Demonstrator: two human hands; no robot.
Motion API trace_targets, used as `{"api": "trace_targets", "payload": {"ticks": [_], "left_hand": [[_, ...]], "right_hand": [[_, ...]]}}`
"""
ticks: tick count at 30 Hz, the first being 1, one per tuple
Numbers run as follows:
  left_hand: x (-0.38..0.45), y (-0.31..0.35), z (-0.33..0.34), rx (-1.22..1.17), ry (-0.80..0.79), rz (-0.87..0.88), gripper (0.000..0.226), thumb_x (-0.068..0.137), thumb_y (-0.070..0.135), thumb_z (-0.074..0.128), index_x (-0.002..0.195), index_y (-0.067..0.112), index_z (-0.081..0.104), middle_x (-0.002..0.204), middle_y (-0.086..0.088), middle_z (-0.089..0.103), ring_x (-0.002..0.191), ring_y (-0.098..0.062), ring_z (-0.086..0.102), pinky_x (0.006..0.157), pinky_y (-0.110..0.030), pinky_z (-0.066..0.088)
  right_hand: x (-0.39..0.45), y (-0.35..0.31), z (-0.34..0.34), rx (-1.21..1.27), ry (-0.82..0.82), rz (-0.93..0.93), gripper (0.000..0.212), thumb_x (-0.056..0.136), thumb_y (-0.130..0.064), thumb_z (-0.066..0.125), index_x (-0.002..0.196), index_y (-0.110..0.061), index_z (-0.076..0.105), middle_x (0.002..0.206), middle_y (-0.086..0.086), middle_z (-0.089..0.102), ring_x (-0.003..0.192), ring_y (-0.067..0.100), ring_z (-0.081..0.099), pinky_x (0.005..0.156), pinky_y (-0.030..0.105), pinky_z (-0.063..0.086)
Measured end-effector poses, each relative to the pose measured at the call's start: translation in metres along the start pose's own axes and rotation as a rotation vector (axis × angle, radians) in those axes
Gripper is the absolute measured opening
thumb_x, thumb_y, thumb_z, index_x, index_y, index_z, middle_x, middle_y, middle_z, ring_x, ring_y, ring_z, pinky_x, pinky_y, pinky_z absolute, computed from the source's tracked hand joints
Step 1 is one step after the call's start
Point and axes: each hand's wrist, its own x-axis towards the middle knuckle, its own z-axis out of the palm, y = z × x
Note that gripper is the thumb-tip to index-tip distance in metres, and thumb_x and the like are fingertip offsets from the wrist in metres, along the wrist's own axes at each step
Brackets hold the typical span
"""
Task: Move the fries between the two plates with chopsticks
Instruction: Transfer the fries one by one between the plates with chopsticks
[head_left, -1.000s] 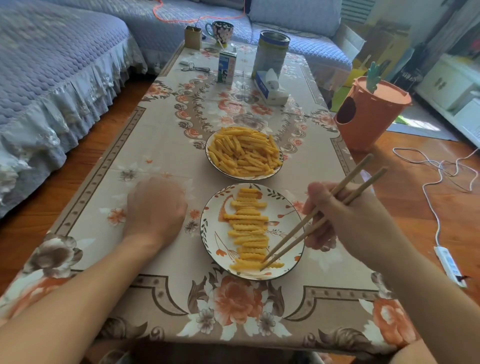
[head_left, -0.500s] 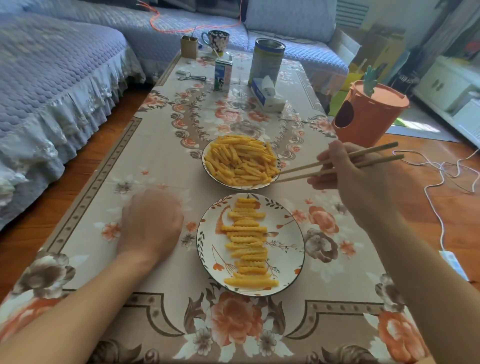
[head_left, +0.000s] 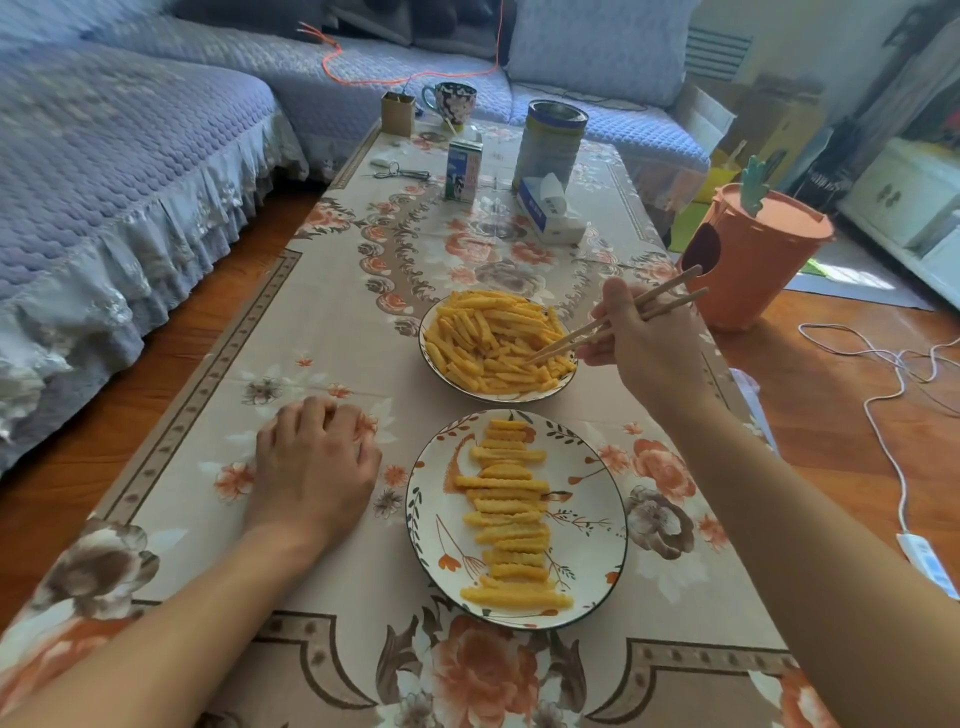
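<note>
On the far plate (head_left: 435, 364), at its right side, your chopsticks (head_left: 597, 328) have their tips down among the heaped crinkle-cut fries (head_left: 488, 338). Your right hand (head_left: 644, 343) grips the sticks with fingers and thumb curled round them, and the tips sit close together, but you cannot tell from this view whether they have closed on a fry or only rest between pieces.

Your left hand (head_left: 314, 467) rests on the floral tablecloth (head_left: 322, 322) just beside the near plate (head_left: 592, 499), fingers loosely curled and holding nothing. That plate carries a neat column of fries (head_left: 511, 514) laid crosswise down its middle.

The main risk is the pinch. The pile is a tangle, so a fry caught near one end is likely to swing and slip out over the cloth between the plates. You may also lift two at once, or drag a neighbour over the rim, since the tips work right by the plate's right edge. If the sticks cross in your hand, the tips will spread and drop the load.

At the near plate, a careless set-down could knock the stacked column out of line. Your left hand steadies neither plate, so a hard push with the tips may shift either one.
</note>
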Motion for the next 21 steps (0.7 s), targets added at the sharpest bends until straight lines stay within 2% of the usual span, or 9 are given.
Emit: {"api": "trace_targets", "payload": {"ticks": [8,12,15,21], "left_hand": [[-0.001,0.000,-0.001,0.005,0.001,0.001,0.024,0.095,0.039,0.053,0.113,0.025,0.061,0.119,-0.005,0.055,0.113,-0.028,0.047,0.097,-0.047,0.040],[-0.001,0.000,-0.001,0.006,0.009,0.004,0.024,0.094,0.038,0.054,0.112,0.025,0.062,0.119,-0.005,0.056,0.112,-0.029,0.048,0.097,-0.047,0.040],[-0.001,0.000,-0.001,0.005,0.014,0.008,0.024,0.094,0.038,0.053,0.111,0.024,0.062,0.118,-0.005,0.056,0.111,-0.029,0.048,0.096,-0.048,0.041],[-0.001,-0.001,0.002,0.021,0.008,0.014,0.025,0.093,0.040,0.051,0.111,0.024,0.061,0.118,-0.006,0.056,0.111,-0.029,0.048,0.095,-0.049,0.041]], "right_hand": [[0.000,-0.002,-0.002,-0.049,-0.057,-0.010,0.028,0.103,-0.029,0.060,0.096,-0.004,0.069,0.075,0.013,0.070,0.058,0.029,0.073,0.061,0.044,0.065],[-0.004,-0.005,0.000,-0.046,-0.014,-0.042,0.031,0.104,-0.030,0.057,0.091,-0.004,0.068,0.071,0.016,0.070,0.055,0.026,0.072,0.055,0.037,0.062],[-0.011,-0.022,-0.011,0.010,0.020,-0.046,0.035,0.105,-0.030,0.055,0.085,-0.005,0.067,0.066,0.015,0.069,0.054,0.028,0.072,0.054,0.037,0.062],[-0.051,-0.051,-0.028,-0.032,-0.187,-0.029,0.040,0.104,-0.032,0.053,0.085,0.000,0.066,0.059,0.014,0.067,0.056,0.035,0.072,0.053,0.042,0.063]]}}
